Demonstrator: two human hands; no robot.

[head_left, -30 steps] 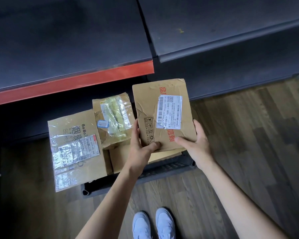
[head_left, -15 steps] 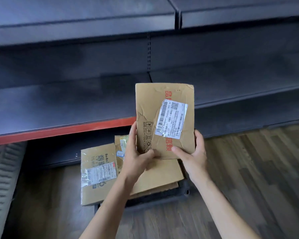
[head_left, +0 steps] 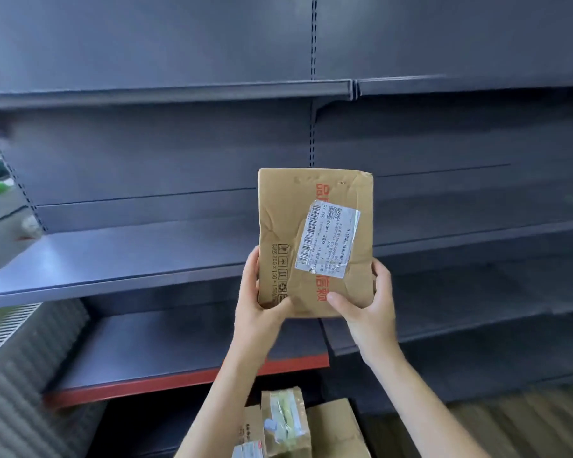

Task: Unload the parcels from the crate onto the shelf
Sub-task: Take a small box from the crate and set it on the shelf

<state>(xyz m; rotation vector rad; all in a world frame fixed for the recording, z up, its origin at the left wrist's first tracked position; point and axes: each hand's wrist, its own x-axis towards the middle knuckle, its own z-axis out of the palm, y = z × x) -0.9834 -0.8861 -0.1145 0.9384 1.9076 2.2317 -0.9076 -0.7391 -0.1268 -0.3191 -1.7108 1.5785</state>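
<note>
A flat brown cardboard parcel (head_left: 288,219) with a white shipping label and red print is held upright in the air in front of the dark shelf unit. My left hand (head_left: 257,302) grips its lower left corner, my right hand (head_left: 368,309) its lower right corner. The parcel hangs level with the middle shelf board (head_left: 113,259). Below, at the bottom edge, more brown parcels (head_left: 331,428) lie stacked; one is wrapped in clear tape (head_left: 285,418). The crate under them is out of view.
The dark grey shelf unit has an upper board (head_left: 166,92), a middle board and a lower board with a red front edge (head_left: 139,388). A second bay (head_left: 477,239) stands to the right. A grey ribbed panel (head_left: 24,375) is at left. Wood floor (head_left: 526,424) shows at bottom right.
Both hands have lifted the parcel up from above the crate to the height of the middle shelf. The view has tilted upward, so the crate parcels have dropped to the bottom edge.
</note>
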